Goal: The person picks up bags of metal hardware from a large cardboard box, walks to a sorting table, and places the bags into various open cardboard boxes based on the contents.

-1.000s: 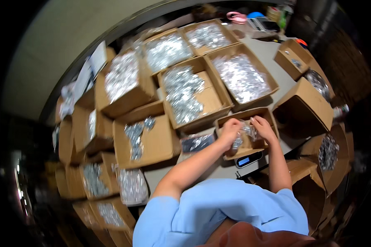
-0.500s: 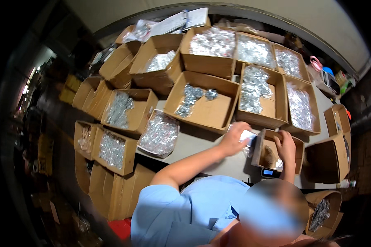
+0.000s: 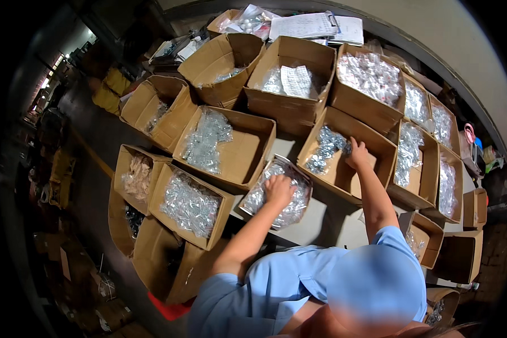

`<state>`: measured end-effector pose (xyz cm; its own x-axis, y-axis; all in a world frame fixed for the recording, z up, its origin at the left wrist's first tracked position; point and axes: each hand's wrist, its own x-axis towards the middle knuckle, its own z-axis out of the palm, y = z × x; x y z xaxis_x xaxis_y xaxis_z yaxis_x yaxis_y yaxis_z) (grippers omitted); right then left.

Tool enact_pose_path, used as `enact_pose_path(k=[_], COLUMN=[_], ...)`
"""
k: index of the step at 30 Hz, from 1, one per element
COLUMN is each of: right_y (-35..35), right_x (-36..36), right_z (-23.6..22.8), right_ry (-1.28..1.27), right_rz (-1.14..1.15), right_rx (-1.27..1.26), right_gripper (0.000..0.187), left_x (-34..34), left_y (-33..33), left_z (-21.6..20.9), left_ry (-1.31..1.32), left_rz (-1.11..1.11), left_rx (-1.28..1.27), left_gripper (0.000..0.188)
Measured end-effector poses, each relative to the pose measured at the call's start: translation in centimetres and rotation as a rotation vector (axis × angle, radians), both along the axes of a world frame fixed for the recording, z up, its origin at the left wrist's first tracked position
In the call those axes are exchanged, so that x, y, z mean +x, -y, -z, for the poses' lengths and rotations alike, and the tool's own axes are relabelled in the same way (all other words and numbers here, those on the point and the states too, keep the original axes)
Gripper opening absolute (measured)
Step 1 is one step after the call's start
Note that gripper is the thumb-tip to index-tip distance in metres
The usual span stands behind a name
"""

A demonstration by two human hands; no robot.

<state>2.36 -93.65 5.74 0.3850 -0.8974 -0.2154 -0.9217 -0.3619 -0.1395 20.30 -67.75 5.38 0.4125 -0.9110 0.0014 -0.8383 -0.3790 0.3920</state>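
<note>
My left hand (image 3: 280,190) rests on top of the clear, shiny packets in a small white-walled box (image 3: 308,194). Its fingers are slightly bent and apart, with their tips partly lost among the packets (image 3: 294,213). Over to the right, my right hand (image 3: 357,154) reaches into a wide cardboard box (image 3: 377,147). Its fingers close at a small dark-grey packet (image 3: 346,147) beside a heap of similar packets (image 3: 324,151). What is inside these packets is too small to make out.
Cardboard boxes of shiny packets crowd around, including one with clear packets (image 3: 200,141) and one at left (image 3: 188,205). A small box (image 3: 428,234) stands on the grey tabletop to the right. Papers on a clipboard (image 3: 304,25) lie at the back.
Both hands have left the small box and scale at the right. My left hand has moved left onto the clear packets, my right hand into the wide box. The view has shifted left.
</note>
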Motion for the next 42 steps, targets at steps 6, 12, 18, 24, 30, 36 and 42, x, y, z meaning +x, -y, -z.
enact_pose_path(k=[6,12,18,24,30,36,42], right_y=[-1.1,-0.8,8.2,22.3,25.2,22.0,20.1], right_x=[-0.8,-1.6,0.9,2.7,4.7,3.0,3.6], right_z=[0.7,-4.5,-17.3,-15.0,-8.5,-11.9,-13.1], right_ry=[-0.162,0.691,1.192,0.206,-0.471,0.018,0.143], right_rz=[0.055,0.26,0.22,0.148,-0.077,0.029,0.031], right_rx=[0.12,0.518,0.299,-0.229,0.231,0.154,0.175], right_gripper=[0.059,0.042,0.025,0.038,0.034,0.034,0.057], left_x=[2.3,6.0,8.9,17.2,23.8,24.4,23.9], left_y=[0.2,1.1,3.3,13.8,28.5,31.9,31.7], left_z=[-0.6,-3.8,-7.8,-17.2,-14.4,-6.6,-6.1], left_ry=[-0.375,-0.954,-1.781,-1.078,0.168,0.439,0.437], left_rz=[0.101,0.134,0.106,0.428,0.616,0.789,0.818], left_rx=[-0.307,-0.181,-0.292,-0.516,0.291,0.842,0.92], left_gripper=[0.026,0.027,0.013,0.014,0.04,0.033,0.022])
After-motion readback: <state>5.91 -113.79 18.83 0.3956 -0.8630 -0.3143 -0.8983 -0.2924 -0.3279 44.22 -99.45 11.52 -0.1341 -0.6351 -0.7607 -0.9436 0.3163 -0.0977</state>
